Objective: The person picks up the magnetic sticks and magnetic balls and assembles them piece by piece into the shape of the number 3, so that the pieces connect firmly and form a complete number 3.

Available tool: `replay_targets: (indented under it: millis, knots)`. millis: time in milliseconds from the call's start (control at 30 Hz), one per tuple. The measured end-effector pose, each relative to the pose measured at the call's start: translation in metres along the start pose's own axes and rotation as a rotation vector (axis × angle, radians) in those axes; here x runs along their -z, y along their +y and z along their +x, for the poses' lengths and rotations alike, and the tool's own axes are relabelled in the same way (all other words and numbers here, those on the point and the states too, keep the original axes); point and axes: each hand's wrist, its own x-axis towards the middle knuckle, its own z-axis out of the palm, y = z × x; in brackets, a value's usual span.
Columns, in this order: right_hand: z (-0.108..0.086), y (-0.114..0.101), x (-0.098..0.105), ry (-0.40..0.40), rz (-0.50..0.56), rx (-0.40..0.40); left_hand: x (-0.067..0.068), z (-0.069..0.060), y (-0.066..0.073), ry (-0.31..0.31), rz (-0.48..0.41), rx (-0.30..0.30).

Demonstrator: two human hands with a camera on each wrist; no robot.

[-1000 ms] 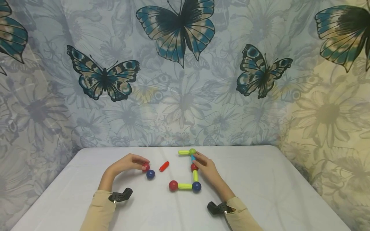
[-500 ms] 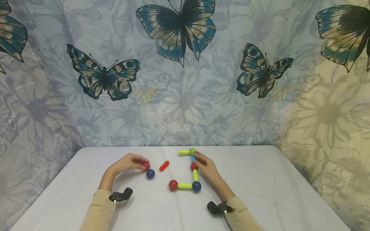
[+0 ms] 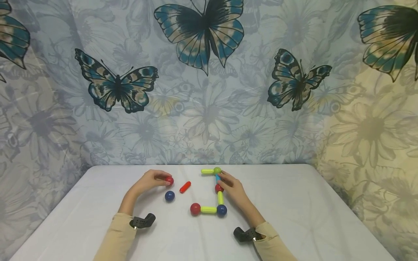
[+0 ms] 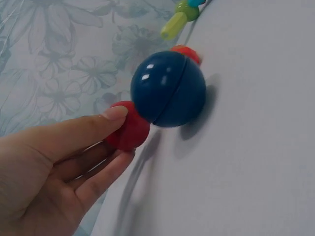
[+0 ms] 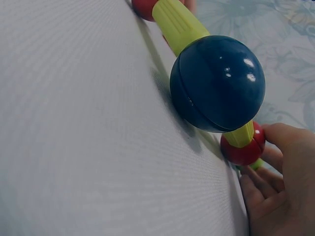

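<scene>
My left hand (image 3: 148,181) pinches a red ball (image 4: 129,130) between thumb and fingers, just above the tabletop. Close by on the table lies a loose blue ball (image 3: 169,196), with a red stick (image 3: 185,187) beyond it. At centre, balls and sticks are joined into a bent chain: a yellow-green stick (image 3: 207,171), green ball (image 3: 217,170), light blue stick (image 3: 217,178), red ball (image 3: 218,188), another stick (image 3: 220,198), blue ball (image 5: 219,83), a third stick (image 3: 208,210) and a red end ball (image 3: 195,209). My right hand (image 3: 236,190) holds the chain's far part, thumb at its middle red ball.
A white-covered table (image 3: 294,217) carries everything. Behind it hangs a cloth (image 3: 209,108) printed with flowers and butterflies. Each wrist wears a black camera, such as the left camera (image 3: 142,221).
My left hand has lifted the red ball away from beside the loose blue ball, moving slightly right and farther back. The right hand and chain stay where they were.
</scene>
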Motion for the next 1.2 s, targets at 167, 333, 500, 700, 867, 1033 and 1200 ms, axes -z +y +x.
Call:
replay_targets:
  millis: [167,333,500,700,867,1033,1200]
  knots:
    - [0.000,-0.001,0.001,-0.002,-0.005,-0.005,-0.007,0.008,0.006,0.055,-0.006,0.022]
    - [-0.001,-0.003,0.001,-0.006,0.005,0.001,-0.014,0.015,0.015,0.095,-0.019,0.014]
    - [-0.001,-0.003,0.001,-0.007,0.003,0.000,-0.024,0.022,0.026,0.127,-0.035,0.007]
    - [-0.001,-0.002,0.001,-0.016,0.020,-0.010,-0.036,0.031,0.034,0.162,-0.048,0.016]
    - [-0.002,-0.002,0.001,-0.021,0.033,0.004,-0.042,0.037,0.039,0.161,-0.057,-0.004]
    - [-0.002,-0.003,0.000,-0.011,0.024,0.011,-0.048,0.045,0.044,0.162,-0.050,-0.008]
    - [-0.004,-0.008,0.000,0.001,0.023,0.024,-0.054,0.050,0.053,0.173,-0.047,-0.004]
